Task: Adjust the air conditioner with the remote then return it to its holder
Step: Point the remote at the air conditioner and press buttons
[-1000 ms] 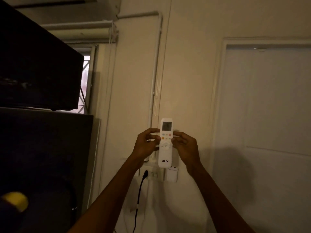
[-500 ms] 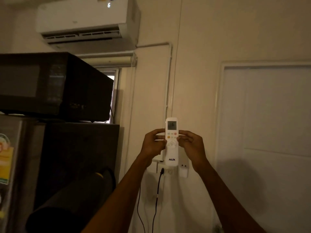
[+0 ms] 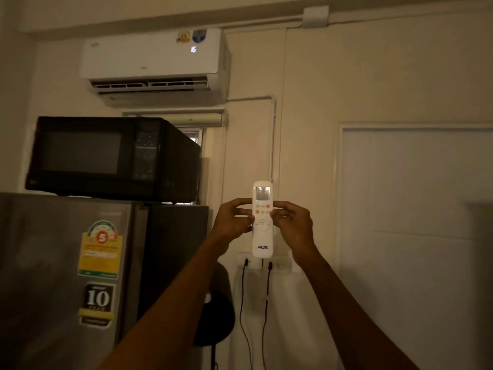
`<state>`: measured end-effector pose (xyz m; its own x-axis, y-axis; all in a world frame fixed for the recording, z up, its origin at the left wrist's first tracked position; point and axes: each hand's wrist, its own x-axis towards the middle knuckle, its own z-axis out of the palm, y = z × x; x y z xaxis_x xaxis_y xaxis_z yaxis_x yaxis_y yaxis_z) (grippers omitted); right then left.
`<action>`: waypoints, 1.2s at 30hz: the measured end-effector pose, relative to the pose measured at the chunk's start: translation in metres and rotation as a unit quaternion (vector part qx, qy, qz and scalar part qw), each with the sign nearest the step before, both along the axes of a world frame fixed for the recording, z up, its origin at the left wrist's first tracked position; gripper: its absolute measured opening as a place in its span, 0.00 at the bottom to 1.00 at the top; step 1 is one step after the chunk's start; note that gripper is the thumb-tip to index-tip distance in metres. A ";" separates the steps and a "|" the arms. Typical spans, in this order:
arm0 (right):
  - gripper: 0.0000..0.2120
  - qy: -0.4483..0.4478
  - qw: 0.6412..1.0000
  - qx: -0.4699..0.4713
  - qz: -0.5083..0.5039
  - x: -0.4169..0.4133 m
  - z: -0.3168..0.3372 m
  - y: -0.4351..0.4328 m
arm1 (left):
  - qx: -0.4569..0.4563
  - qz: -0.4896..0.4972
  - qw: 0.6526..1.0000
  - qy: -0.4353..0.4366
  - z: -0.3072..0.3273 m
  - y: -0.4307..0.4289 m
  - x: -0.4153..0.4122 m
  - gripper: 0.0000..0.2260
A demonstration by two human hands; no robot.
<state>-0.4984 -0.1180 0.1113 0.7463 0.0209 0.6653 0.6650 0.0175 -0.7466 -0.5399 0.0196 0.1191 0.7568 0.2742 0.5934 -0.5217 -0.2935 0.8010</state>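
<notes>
View tilted upward, air conditioner [image 3: 154, 65] now fully visible; microwave [image 3: 112, 158] and fridge [image 3: 61, 276] revealed

- Remote [image 3: 262, 220]: smooth white plastic with a slight sheen, a pale grey glassy screen at its top.
- Air conditioner [image 3: 152, 60]: smooth white plastic casing, softly glossy, with two paper-like stickers.
- Microwave [image 3: 112, 158]: black casing, glossy dark glass door.
- Fridge [image 3: 53, 263]: brushed grey metal-look door, satin finish, with printed paper labels.
- Wall [image 3: 373, 76]: matt cream paint.
- Cables [image 3: 241, 297]: thin black, rubbery-looking.
</notes>
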 end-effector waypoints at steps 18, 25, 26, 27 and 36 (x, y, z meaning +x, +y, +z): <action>0.11 0.013 0.999 0.010 0.040 -0.166 -0.001 0.059 | 0.017 -0.012 1.000 0.019 0.008 0.050 -0.202 0.20; 0.11 0.002 1.000 0.002 0.031 -0.190 0.007 0.063 | 0.012 -0.009 1.000 0.009 0.015 0.052 -0.235 0.19; 0.11 0.002 1.000 0.001 0.030 -0.194 0.008 0.064 | 0.010 -0.004 1.000 0.008 0.015 0.053 -0.238 0.19; 0.11 0.000 1.000 0.001 0.031 -0.198 0.008 0.064 | 0.007 0.000 1.000 0.008 0.014 0.054 -0.240 0.19; 0.12 -0.023 0.999 -0.015 0.025 -0.224 0.020 0.079 | 0.000 0.015 1.000 -0.013 0.019 0.069 -0.258 0.18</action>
